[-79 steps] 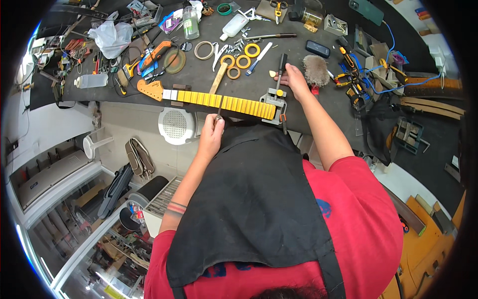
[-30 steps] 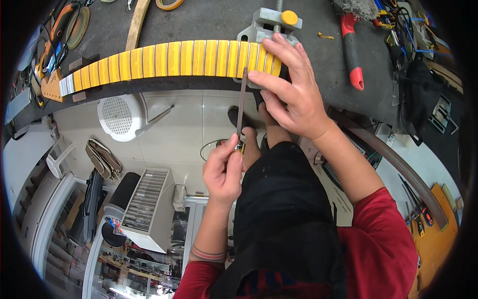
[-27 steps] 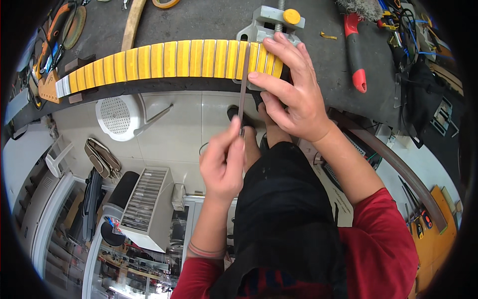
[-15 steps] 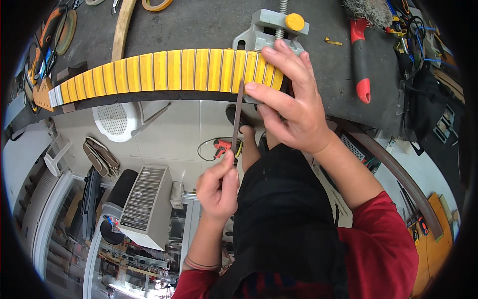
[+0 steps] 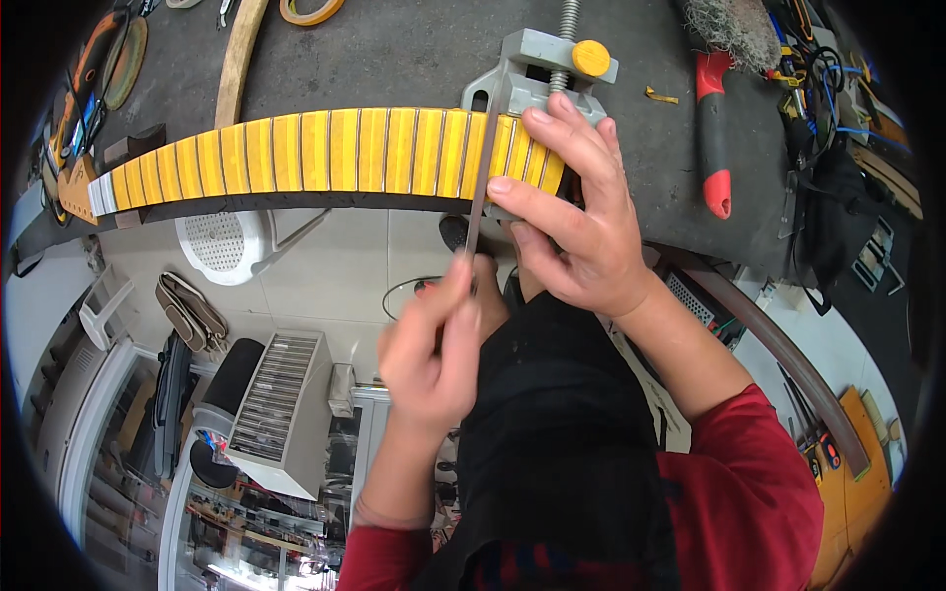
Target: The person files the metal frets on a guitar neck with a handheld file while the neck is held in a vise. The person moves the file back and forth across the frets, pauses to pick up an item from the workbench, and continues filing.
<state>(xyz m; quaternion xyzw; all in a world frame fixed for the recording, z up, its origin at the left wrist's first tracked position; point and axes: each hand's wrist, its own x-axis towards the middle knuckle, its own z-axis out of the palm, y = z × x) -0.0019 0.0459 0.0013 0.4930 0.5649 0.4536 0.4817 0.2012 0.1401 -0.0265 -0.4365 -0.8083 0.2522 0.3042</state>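
Observation:
A guitar neck (image 5: 315, 148) lies across the near edge of the bench, its fingerboard covered in yellow tape strips with metal frets showing between. At its left end is a wooden headstock (image 5: 77, 192) with holes. My left hand (image 5: 434, 345), slightly blurred, is closed round the lower end of a thin dark file (image 5: 483, 177). The file lies across the frets near the neck's right end. My right hand (image 5: 586, 207) rests there with fingers spread, its index fingertip beside the file and the thumb at the near edge. A grey vise (image 5: 522, 84) with a yellow knob stands just behind.
On the bench are a wooden stick (image 5: 236, 69), a tape roll (image 5: 310, 10), a red-and-black handled tool (image 5: 713, 138) and a yellow scrap (image 5: 661, 96). Tools and cables crowd both ends. Below stand a white stool (image 5: 222, 241) and a slatted box (image 5: 276, 404).
My left hand has pushed the file away from me, so it now crosses the whole width of the fingerboard. My right hand stays in place on the neck. The view has shifted slightly.

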